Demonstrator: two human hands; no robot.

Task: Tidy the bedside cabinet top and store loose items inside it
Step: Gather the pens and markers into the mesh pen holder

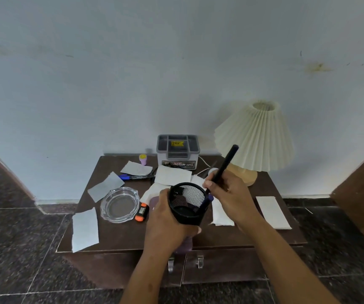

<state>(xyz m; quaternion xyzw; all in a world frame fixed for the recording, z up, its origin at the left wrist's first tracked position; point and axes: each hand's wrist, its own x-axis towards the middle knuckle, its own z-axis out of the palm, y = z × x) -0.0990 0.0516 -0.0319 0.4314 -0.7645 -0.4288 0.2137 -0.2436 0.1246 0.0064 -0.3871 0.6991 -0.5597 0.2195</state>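
Observation:
My left hand (165, 222) grips a black mesh pen cup (187, 204), tilted toward me above the dark brown bedside cabinet top (119, 235). My right hand (229, 194) pinches a long black pen (222, 167) whose lower end points into the cup's rim. A blue-capped pen stands in the cup. Several paper scraps (85, 229) lie scattered on the top. A blue marker (135, 177), an orange and black lighter-like item (142, 212) and a glass ashtray (119, 204) lie to the left of the cup.
A grey organiser box (177, 152) and a small purple smiley stamp (142, 159) stand at the back by the wall. A pleated cream lamp (255, 139) stands at the back right. Two cabinet doors with metal handles (199, 261) face me. Something purple lies under my left hand.

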